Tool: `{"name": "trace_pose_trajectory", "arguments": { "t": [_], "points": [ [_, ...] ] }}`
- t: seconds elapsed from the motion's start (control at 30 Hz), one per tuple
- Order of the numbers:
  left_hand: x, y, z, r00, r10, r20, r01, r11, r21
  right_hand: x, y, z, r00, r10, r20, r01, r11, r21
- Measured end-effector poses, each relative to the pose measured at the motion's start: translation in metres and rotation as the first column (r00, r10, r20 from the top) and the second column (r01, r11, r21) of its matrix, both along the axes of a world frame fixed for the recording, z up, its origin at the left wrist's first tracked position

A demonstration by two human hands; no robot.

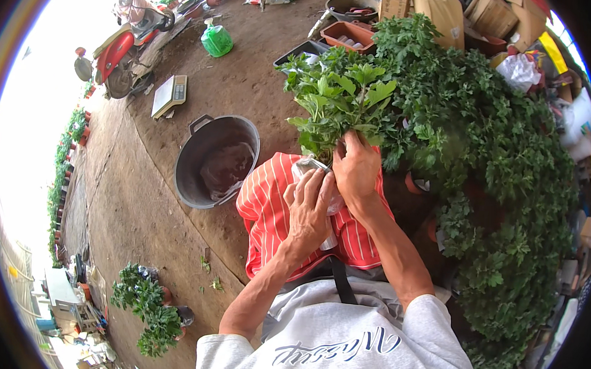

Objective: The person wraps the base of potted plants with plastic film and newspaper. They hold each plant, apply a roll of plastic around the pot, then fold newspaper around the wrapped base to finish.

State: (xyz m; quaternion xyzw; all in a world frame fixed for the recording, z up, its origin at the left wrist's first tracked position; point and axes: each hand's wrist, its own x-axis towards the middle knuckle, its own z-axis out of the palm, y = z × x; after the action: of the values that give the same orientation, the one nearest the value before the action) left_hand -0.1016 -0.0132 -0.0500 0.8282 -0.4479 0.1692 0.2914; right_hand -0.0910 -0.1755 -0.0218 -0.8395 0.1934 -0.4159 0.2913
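Observation:
A bunch of leafy green cuttings stands over my lap, its stems gathered low at a clear plastic bag. With bent fingers, my right hand grips the stems just above the bag. My left hand lies over the bag, fingers bent against it near its mouth; how firmly it holds is hidden. A shiny roll or tube shows below the left hand, between my legs. Red striped cloth covers my knees.
A black tub with plastic film inside stands left of my knees. Beyond it are a digital scale and a green sprayer bottle. Dense potted plants fill the right side. More potted plants stand at lower left; a red scooter is farther off.

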Motion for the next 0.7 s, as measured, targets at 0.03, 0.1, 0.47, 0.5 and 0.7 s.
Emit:
{"name": "trace_pose_trajectory", "arguments": {
  "t": [0.03,0.1,0.47,0.5,0.7],
  "points": [
    [-0.001,-0.001,0.000,1.000,-0.003,-0.009,0.003,1.000,-0.001,0.002,-0.001,-0.004,1.000,0.004,0.001,-0.004,1.000,0.017],
    [-0.001,-0.001,0.001,1.000,-0.002,-0.022,0.002,1.000,-0.001,0.001,-0.001,-0.002,0.999,0.027,0.037,-0.029,0.999,0.042],
    [-0.003,-0.001,0.001,1.000,0.015,0.008,-0.015,1.000,-0.006,-0.033,-0.002,0.007,0.988,0.140,0.067,-0.152,0.961,0.233],
    [-0.002,0.000,0.000,1.000,0.017,0.010,-0.017,1.000,-0.010,-0.030,-0.002,0.004,0.990,0.125,0.069,-0.137,0.966,0.218],
    [-0.003,0.001,-0.005,1.000,0.007,0.022,-0.006,1.000,-0.017,-0.022,-0.002,-0.003,0.996,0.060,0.062,-0.068,0.989,0.133]
  ]
}}
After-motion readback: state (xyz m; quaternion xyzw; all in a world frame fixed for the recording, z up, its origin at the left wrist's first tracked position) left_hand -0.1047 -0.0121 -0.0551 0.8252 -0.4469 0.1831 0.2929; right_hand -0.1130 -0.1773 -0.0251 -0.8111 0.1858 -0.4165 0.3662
